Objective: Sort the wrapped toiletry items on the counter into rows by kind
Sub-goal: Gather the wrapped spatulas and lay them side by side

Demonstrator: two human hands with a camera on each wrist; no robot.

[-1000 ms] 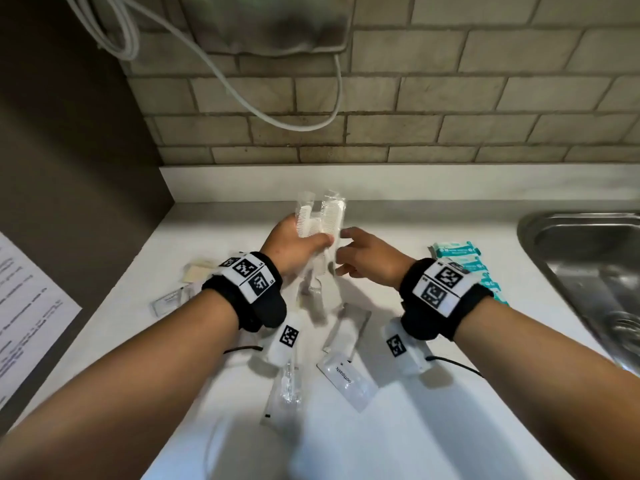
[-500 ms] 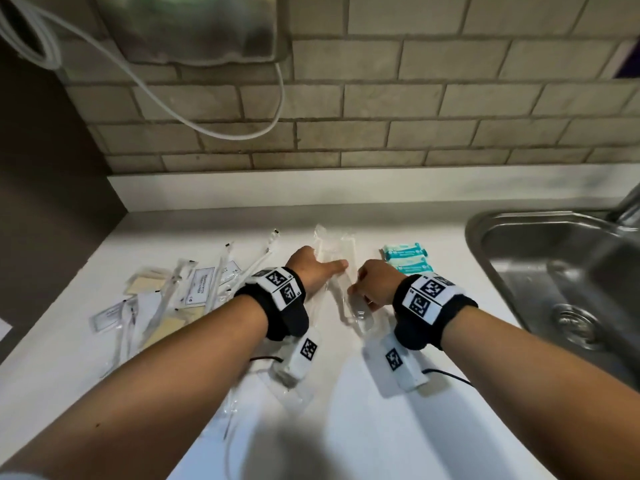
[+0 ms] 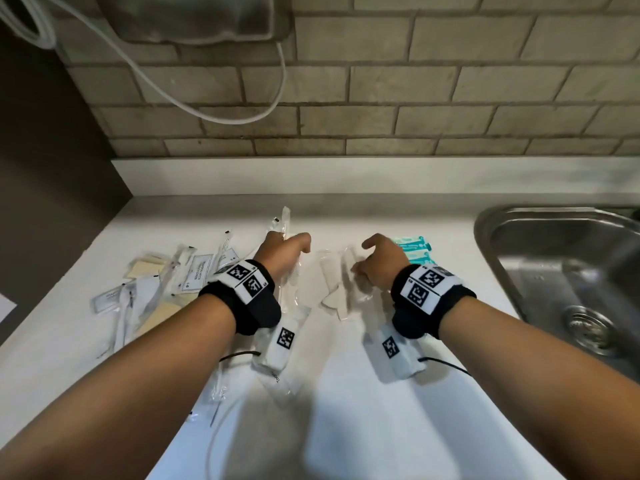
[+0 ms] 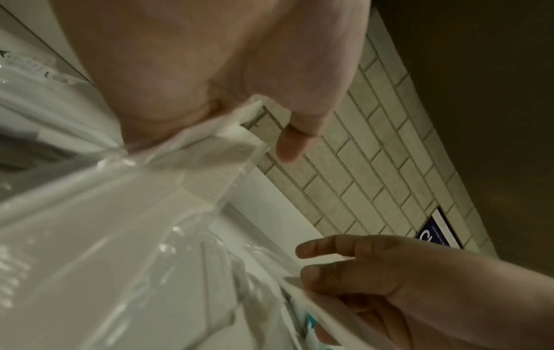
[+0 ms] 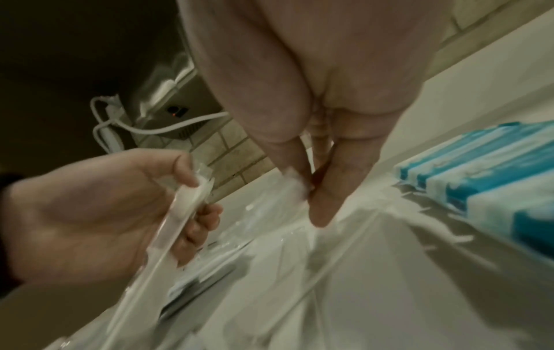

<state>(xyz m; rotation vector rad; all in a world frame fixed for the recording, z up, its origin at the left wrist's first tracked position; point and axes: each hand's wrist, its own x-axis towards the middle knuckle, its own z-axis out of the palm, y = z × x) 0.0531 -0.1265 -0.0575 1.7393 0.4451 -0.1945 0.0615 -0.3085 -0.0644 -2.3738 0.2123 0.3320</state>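
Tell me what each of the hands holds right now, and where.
Left hand grips a clear-wrapped toothbrush near its head end. Right hand pinches the edge of another clear packet on the counter.

Beige brick-tile wall (image 3: 381, 81), steel sink (image 3: 561, 271)

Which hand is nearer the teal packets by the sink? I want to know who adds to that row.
Right. The right hand is directly beside the teal packets, partly covering them; the left hand is farther off, beyond the clear-wrapped items.
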